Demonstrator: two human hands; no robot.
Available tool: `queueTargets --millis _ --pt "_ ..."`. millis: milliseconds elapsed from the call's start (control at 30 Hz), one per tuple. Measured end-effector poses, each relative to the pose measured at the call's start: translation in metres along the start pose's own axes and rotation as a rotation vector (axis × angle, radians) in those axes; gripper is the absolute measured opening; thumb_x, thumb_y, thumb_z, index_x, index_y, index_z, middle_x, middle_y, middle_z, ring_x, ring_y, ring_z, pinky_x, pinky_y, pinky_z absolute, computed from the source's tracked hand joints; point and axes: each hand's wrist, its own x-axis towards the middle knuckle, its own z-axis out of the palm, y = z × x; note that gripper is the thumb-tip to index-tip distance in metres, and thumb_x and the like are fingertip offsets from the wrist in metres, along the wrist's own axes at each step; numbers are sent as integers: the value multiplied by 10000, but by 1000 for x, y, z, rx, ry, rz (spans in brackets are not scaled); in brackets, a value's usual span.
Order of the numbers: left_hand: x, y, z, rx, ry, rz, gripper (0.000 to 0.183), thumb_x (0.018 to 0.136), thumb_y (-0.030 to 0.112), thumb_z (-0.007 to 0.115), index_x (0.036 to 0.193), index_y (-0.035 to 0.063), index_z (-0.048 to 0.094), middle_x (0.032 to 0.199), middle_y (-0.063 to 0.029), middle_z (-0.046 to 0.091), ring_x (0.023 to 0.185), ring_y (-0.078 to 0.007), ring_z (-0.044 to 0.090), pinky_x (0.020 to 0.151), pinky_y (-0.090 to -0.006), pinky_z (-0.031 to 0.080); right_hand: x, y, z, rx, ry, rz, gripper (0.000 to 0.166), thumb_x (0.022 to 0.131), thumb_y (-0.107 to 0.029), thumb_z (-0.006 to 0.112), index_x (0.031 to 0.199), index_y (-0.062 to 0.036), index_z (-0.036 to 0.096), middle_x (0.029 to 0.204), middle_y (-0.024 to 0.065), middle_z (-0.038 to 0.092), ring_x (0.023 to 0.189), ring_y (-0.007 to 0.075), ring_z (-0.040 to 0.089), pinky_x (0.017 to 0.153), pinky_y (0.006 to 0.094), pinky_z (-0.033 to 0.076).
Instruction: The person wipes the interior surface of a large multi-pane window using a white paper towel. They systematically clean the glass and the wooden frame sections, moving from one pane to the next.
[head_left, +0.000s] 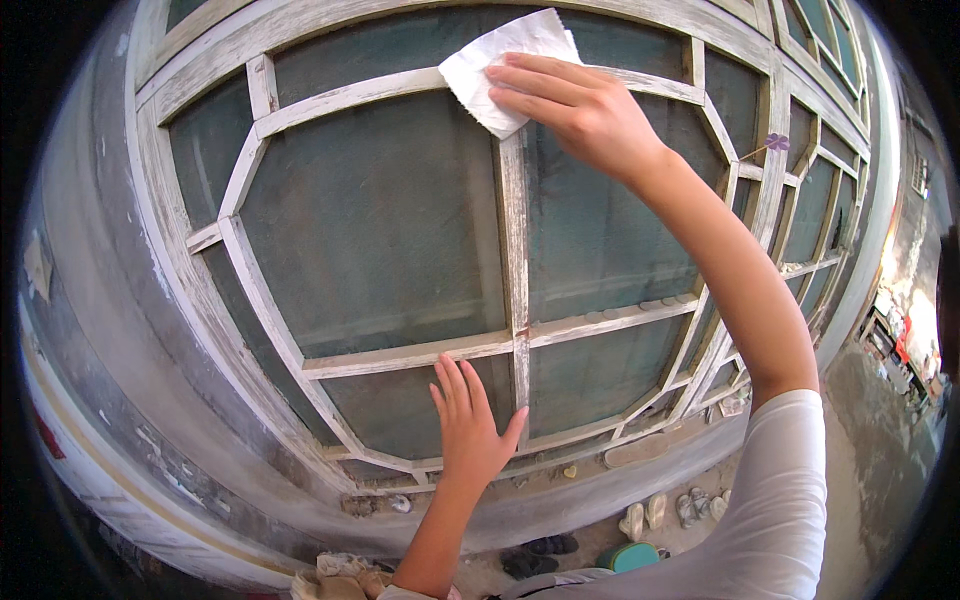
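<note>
Before me stands a wooden window lattice (514, 225) with peeling white paint and a dark mesh or pane behind its bars. My right hand (566, 101) presses a white paper tissue (517, 45) flat against the upper curved bar, where the central upright meets it. The fingers lie straight over the tissue, whose corners stick out around them. Lower down, my left hand (469, 431) holds nothing; its spread fingertips touch the lower horizontal bar, left of the central upright.
A purple flower-shaped ornament (777, 142) juts from the frame at right. Below the sill (570, 510) are pale shoes (643, 516), dark shoes (536, 555) and a teal container (631, 557). A heart-shaped item (570, 472) lies on the sill. Cluttered shelves (892, 345) stand far right.
</note>
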Motion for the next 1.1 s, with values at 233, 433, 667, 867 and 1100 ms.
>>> queueTargets --millis 233,433,667,867,1100 --pt "1 1 -2 -7 -12 1 1088 943 455 755 1609 -158 151 1685 -432 39 1581 -587 76 1240 -699 165 -23 13 -17 -49 -77 52 425 860 3 658 1261 -115 736 1408 28 697 1331 237 643 1060 385 582" --pt "0 2 1 -13 6 3 1100 941 466 756 1610 -155 143 1690 -427 13 1585 -585 50 1243 -697 157 -28 20 -21 -35 -47 47 418 882 -29 648 1283 -108 732 1426 40 687 1351 250 631 1089 398 564" --pt "1 1 4 -16 -4 8 1130 932 487 764 1620 -142 125 1692 -425 7 1588 -580 45 1245 -698 149 -21 17 -17 2 -73 50 466 863 50 663 1297 -108 724 1421 56 691 1356 260 632 1076 403 574" --pt "-2 -1 1 -4 -23 0 1140 931 514 756 1614 -150 130 1683 -438 18 1582 -590 63 1230 -719 156 -47 32 -39 -49 -131 74 501 817 55 641 1285 -105 724 1419 47 692 1341 258 639 1083 408 565" --pt "0 0 3 9 -15 -2 1161 922 534 758 1609 -159 129 1680 -441 30 1580 -595 63 1220 -729 169 -54 37 -51 -82 -138 87 455 842 42 658 1266 -107 732 1409 46 698 1333 255 646 1080 409 568"
